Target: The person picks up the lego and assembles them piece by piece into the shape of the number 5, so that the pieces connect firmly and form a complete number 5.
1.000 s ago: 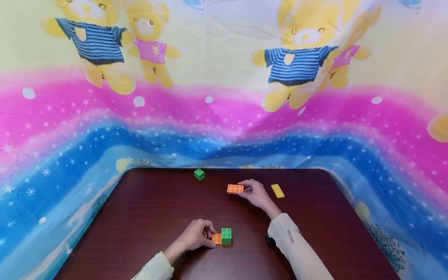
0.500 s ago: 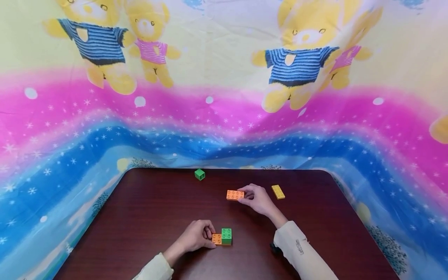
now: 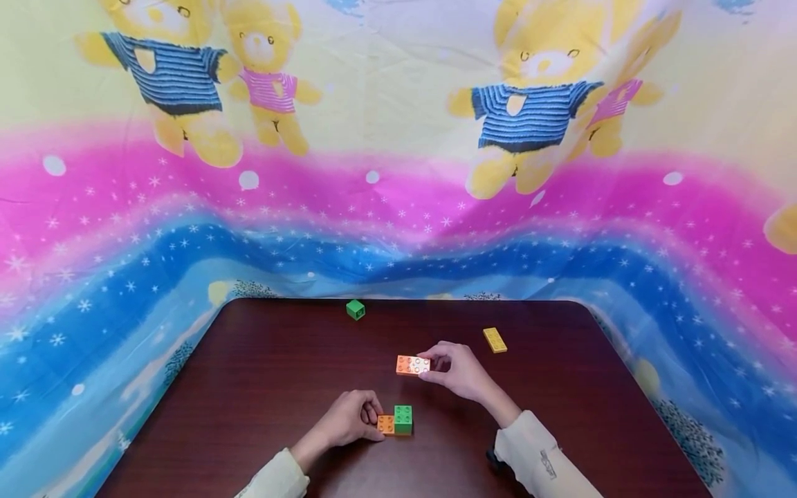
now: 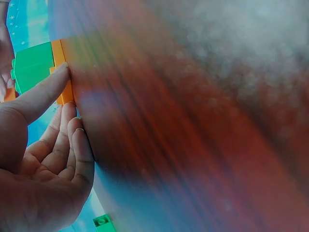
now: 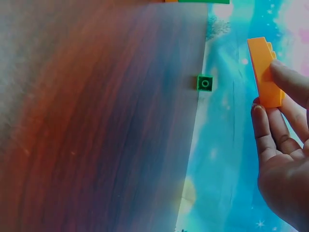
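Observation:
My left hand pinches the left end of a flat orange building brick lying on the table. A green square brick sits on that brick's right half, its studs facing up. In the left wrist view the thumb and fingertips grip the edges of the orange plate, beside the green brick. Behind and to the right, my right hand holds a second orange brick by its right end, between thumb and fingers. That orange brick is raised off the table in the right wrist view.
A small green brick lies on its side near the table's back edge. To the right of the right hand is a flat yellow brick. The dark wooden table meets a printed cloth behind it.
My right hand has brought the second orange brick toward the front and slightly left, closer to the left hand. The left hand and its stacked bricks stay in place.

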The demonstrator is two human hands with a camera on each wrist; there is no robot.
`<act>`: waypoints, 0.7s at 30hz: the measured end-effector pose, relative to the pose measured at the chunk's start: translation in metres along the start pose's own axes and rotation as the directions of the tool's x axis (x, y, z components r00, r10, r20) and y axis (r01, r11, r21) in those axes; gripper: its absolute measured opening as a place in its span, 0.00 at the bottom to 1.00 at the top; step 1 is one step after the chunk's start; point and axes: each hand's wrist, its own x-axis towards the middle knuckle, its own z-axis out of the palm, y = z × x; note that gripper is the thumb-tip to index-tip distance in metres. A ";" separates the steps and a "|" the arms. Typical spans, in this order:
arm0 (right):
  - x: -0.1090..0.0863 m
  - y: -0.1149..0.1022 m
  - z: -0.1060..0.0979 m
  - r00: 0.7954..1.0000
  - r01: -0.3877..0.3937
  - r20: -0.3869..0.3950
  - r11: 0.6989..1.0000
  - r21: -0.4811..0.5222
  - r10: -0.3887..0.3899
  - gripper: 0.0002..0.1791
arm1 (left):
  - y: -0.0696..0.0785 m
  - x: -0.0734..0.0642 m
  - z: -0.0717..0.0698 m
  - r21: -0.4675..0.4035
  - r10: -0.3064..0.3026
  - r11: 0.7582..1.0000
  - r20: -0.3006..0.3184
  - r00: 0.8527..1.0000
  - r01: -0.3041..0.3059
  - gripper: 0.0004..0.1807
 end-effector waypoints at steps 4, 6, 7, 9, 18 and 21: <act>-0.007 -0.001 0.001 1.000 -0.007 0.017 1.000 0.028 0.006 0.19 | 0.001 0.000 0.000 0.022 -0.007 1.000 0.005 1.000 0.007 0.19; -0.010 -0.001 0.001 1.000 -0.007 0.030 0.999 0.036 0.006 0.19 | 0.000 0.000 -0.001 0.028 -0.013 1.000 0.017 1.000 0.013 0.19; -0.011 -0.001 0.002 0.999 -0.005 0.036 0.999 0.042 0.003 0.19 | 0.000 0.000 -0.001 0.027 -0.013 1.000 0.023 1.000 0.012 0.19; -0.014 -0.002 0.002 0.999 0.001 0.050 0.999 0.047 -0.003 0.19 | 0.000 0.000 -0.002 0.018 -0.018 1.000 0.036 0.999 0.017 0.19; -0.024 -0.003 0.002 0.993 -0.009 0.118 0.995 0.095 -0.002 0.19 | -0.006 0.000 -0.005 -0.018 -0.012 1.000 0.054 0.998 0.013 0.19; -0.027 -0.005 0.004 0.990 -0.020 0.144 0.994 0.110 0.004 0.19 | -0.006 -0.001 -0.006 -0.033 -0.002 0.999 0.056 0.998 0.004 0.18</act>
